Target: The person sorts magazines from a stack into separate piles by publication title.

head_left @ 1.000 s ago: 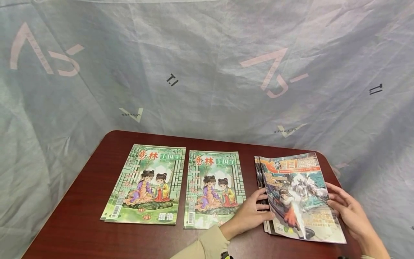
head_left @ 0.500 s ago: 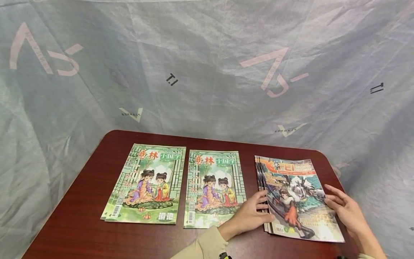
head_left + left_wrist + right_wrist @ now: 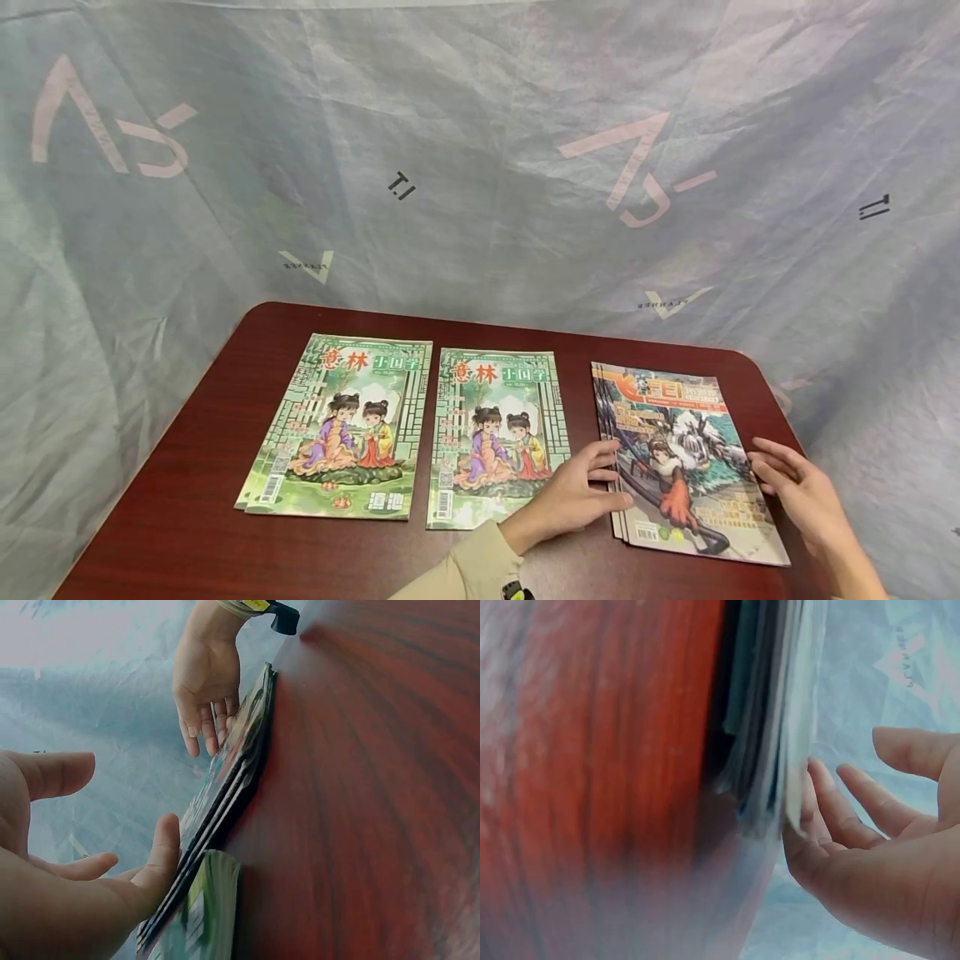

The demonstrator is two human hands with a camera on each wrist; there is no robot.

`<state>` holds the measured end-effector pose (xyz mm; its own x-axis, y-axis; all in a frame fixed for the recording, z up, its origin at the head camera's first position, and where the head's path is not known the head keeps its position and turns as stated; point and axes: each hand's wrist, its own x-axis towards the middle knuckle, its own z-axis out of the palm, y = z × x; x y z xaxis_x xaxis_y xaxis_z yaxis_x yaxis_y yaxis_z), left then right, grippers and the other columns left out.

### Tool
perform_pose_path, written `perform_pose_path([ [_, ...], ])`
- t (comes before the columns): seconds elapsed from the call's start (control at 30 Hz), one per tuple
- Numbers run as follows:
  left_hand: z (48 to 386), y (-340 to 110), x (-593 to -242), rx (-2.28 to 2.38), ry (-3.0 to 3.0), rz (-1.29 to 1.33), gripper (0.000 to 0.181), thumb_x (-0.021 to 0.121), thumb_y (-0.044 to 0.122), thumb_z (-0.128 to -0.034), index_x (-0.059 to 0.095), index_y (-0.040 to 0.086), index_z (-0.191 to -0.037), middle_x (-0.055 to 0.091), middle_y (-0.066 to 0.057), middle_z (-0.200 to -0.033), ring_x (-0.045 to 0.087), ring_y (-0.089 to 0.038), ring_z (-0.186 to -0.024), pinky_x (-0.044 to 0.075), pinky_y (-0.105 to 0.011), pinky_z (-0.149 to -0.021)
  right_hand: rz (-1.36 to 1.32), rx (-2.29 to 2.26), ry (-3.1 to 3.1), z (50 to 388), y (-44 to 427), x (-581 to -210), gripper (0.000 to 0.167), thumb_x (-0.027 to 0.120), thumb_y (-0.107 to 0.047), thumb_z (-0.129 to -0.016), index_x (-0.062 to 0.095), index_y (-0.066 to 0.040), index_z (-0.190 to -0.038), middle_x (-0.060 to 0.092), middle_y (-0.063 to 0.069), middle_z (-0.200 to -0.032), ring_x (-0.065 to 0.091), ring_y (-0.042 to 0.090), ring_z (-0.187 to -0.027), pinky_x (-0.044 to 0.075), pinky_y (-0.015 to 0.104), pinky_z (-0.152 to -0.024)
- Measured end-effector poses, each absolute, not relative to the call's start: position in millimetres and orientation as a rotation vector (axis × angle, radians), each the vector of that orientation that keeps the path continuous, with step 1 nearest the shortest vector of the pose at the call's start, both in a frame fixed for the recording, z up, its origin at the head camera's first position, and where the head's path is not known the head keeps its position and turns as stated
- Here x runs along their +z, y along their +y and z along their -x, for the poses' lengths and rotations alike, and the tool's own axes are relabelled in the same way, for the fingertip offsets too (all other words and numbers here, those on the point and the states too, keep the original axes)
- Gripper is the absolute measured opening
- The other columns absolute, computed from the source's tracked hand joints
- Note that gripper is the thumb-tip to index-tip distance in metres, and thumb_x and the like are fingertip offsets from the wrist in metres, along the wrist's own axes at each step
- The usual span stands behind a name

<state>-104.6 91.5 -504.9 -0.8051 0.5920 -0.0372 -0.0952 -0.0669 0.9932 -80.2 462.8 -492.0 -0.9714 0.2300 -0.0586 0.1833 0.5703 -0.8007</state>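
Note:
A stack of several comic magazines (image 3: pixel 697 475) lies at the right of the table, a red-gloved figure on its top cover. Against its left edge rest the fingers of my left hand (image 3: pixel 573 492), with the thumb over the cover's lower left. My right hand (image 3: pixel 806 496) is at the stack's right edge, fingers extended and thumb apart. In the right wrist view, its fingertips (image 3: pixel 814 776) touch or nearly touch the page edges (image 3: pixel 769 735). The left wrist view shows the stack's layered spines (image 3: pixel 214 814) beside my left hand (image 3: pixel 82 892). Neither hand grips anything.
Two green magazine piles lie on the dark red table (image 3: pixel 172 467): one at the left (image 3: pixel 341 433), one in the middle (image 3: pixel 491 425) near my left forearm. A grey printed cloth (image 3: pixel 480 167) hangs behind and at both sides.
The top comic magazine has shifted left and turned slightly, lining up more closely with those below. My right hand has moved a little left with it; my left hand has barely moved.

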Motion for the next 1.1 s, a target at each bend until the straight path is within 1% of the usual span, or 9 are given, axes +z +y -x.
perform_pose_path([
  [0.13,106,88,-504,1.937,1.734,-0.525,0.074,0.080,0.006,-0.0985,0.047,0.005,-0.165,0.056,-0.021,-0.162,0.065,-0.027,-0.137,0.056,-0.025,-0.104,0.390,1.146,-2.790,80,452,-486,0.050,0.060,-0.015,-0.116,0.050,0.014,-0.154,0.079,-0.003,-0.113,0.054,-0.023,-0.089,0.052,0.011,-0.071],
  [0.23,107,85,-504,1.943,1.750,-0.520,0.075,0.080,0.007,-0.0984,0.047,0.007,-0.166,0.056,-0.020,-0.161,0.066,-0.025,-0.134,0.056,-0.025,-0.103,0.359,0.981,-2.809,80,440,-484,0.048,0.063,-0.012,-0.114,0.053,0.014,-0.153,0.071,0.035,-0.127,0.045,-0.028,-0.089,0.048,0.007,-0.069],
  [0.27,107,84,-504,1.941,1.764,-0.526,0.075,0.080,0.008,-0.0985,0.047,0.006,-0.166,0.056,-0.020,-0.161,0.067,-0.025,-0.134,0.056,-0.025,-0.102,0.346,0.942,-2.807,80,435,-483,0.048,0.065,-0.011,-0.113,0.054,0.013,-0.152,0.068,0.040,-0.131,0.044,-0.029,-0.088,0.048,0.007,-0.069],
  [0.67,116,40,-501,1.951,1.889,-0.518,0.072,0.077,0.012,-0.1033,0.045,0.008,-0.168,0.055,-0.024,-0.162,0.065,-0.035,-0.137,0.056,-0.033,-0.109,0.246,0.793,-2.768,82,377,-472,0.050,0.075,-0.008,-0.106,0.061,0.003,-0.152,0.072,0.032,-0.129,0.039,-0.030,-0.093,0.040,0.000,-0.070],
  [0.8,122,17,-501,1.956,1.941,-0.494,0.073,0.076,0.014,-0.1049,0.042,0.008,-0.170,0.053,-0.024,-0.164,0.062,-0.039,-0.140,0.056,-0.045,-0.113,0.159,0.811,-2.762,85,356,-469,0.049,0.077,-0.005,-0.104,0.063,0.003,-0.151,0.072,0.031,-0.129,0.067,0.001,-0.099,0.042,0.000,-0.074],
  [0.9,123,1,-502,1.966,1.981,-0.474,0.072,0.073,0.014,-0.1067,0.040,0.005,-0.170,0.052,-0.025,-0.164,0.062,-0.041,-0.140,0.055,-0.054,-0.113,0.093,0.855,-2.765,88,340,-468,0.051,0.076,-0.005,-0.104,0.062,0.002,-0.153,0.072,0.030,-0.130,0.073,0.036,-0.109,0.046,0.003,-0.076],
  [0.93,124,-4,-502,1.973,1.991,-0.469,0.071,0.072,0.014,-0.1072,0.040,0.004,-0.170,0.052,-0.026,-0.164,0.062,-0.042,-0.140,0.054,-0.056,-0.114,0.068,0.877,-2.768,89,335,-468,0.052,0.076,-0.004,-0.105,0.061,0.001,-0.154,0.072,0.029,-0.131,0.072,0.041,-0.111,0.047,0.004,-0.077],
  [0.97,124,-7,-502,1.976,2.001,-0.462,0.070,0.071,0.014,-0.1075,0.040,0.003,-0.170,0.053,-0.026,-0.163,0.061,-0.042,-0.140,0.053,-0.058,-0.114,0.044,0.900,-2.764,89,331,-467,0.053,0.076,-0.003,-0.105,0.061,0.001,-0.155,0.072,0.029,-0.130,0.072,0.041,-0.111,0.048,0.005,-0.078],
  [1.1,127,-21,-501,1.980,2.067,-0.427,0.070,0.071,0.013,-0.1071,0.039,-0.001,-0.169,0.053,-0.029,-0.162,0.062,-0.046,-0.139,0.053,-0.062,-0.114,-0.059,0.991,-2.717,91,313,-465,0.054,0.076,0.000,-0.103,0.060,0.002,-0.155,0.074,0.026,-0.128,0.072,0.011,-0.108,0.050,0.005,-0.082],
])
